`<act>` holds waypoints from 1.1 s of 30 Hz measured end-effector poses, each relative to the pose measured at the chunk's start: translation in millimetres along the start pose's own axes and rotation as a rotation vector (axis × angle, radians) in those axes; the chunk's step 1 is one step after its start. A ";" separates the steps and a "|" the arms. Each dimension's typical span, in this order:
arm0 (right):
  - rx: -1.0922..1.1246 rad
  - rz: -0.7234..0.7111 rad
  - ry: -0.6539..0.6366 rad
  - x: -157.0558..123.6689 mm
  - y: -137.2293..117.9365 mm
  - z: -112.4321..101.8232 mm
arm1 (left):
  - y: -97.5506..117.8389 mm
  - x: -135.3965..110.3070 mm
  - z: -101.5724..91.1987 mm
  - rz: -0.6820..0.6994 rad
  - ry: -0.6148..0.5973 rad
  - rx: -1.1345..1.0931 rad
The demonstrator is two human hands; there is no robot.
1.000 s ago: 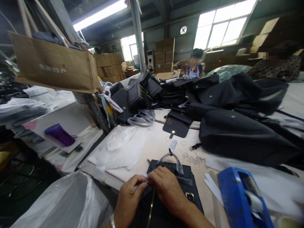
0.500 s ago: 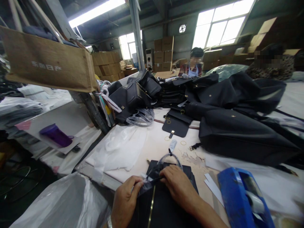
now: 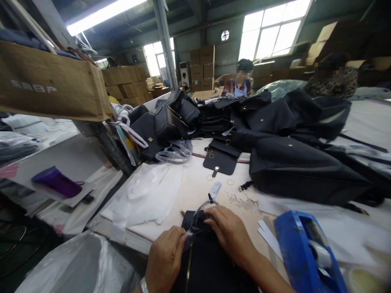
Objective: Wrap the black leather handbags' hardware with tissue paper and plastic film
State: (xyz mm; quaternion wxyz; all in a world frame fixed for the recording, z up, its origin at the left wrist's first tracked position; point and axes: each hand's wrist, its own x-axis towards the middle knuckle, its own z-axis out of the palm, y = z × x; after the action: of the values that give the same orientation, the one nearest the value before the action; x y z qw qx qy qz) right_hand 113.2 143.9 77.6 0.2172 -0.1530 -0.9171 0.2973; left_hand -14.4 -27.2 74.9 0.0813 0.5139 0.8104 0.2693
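Note:
A black bag (image 3: 210, 262) with a gold zipper lies at the table's near edge, under my two hands. My left hand (image 3: 166, 256) is closed, thumb and fingers pinching a piece of clear plastic wrap (image 3: 190, 241) at the bag's left side. Curled over the bag's top, my right hand (image 3: 230, 232) grips the plastic-wrapped handle (image 3: 200, 209); its fingertips are partly hidden. A small white tag (image 3: 215, 189) lies just beyond the handle.
A blue tape dispenser (image 3: 301, 248) stands at the right. Black bags (image 3: 305, 167) are heaped across the back. White sheets (image 3: 146, 195) lie left, above a large plastic bag (image 3: 79, 264). A purple cup (image 3: 56, 182) sits on the left shelf. Two people sit beyond the heap.
The view has swung slightly, so the surroundings sit further left. My hands stay at the bag's top, the right one now further over the handle.

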 end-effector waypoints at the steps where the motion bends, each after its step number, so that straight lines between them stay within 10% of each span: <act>1: -0.034 0.008 0.021 3.5 2.7 -3.0 | -0.3 0.4 -0.6 -0.001 -0.006 0.006; 13: -0.273 -0.357 -0.251 30.7 -4.5 9.7 | 3.0 13.5 3.5 0.001 0.007 0.045; 20: -0.225 -0.098 -0.262 35.1 8.1 0.0 | -2.6 19.1 7.2 0.006 0.048 0.024; 28: -0.175 -0.269 -0.372 41.4 3.5 7.3 | 3.4 31.9 13.2 0.031 0.022 0.105; 33: 0.045 0.015 -0.199 18.4 19.6 -2.0 | 1.4 31.0 7.9 0.008 -0.025 0.083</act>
State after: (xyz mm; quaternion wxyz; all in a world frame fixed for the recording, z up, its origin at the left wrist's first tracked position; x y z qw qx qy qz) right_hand 101.3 167.6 72.7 0.1260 -0.1244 -0.9261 0.3331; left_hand -24.2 3.3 73.4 0.0687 0.5233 0.8178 0.2293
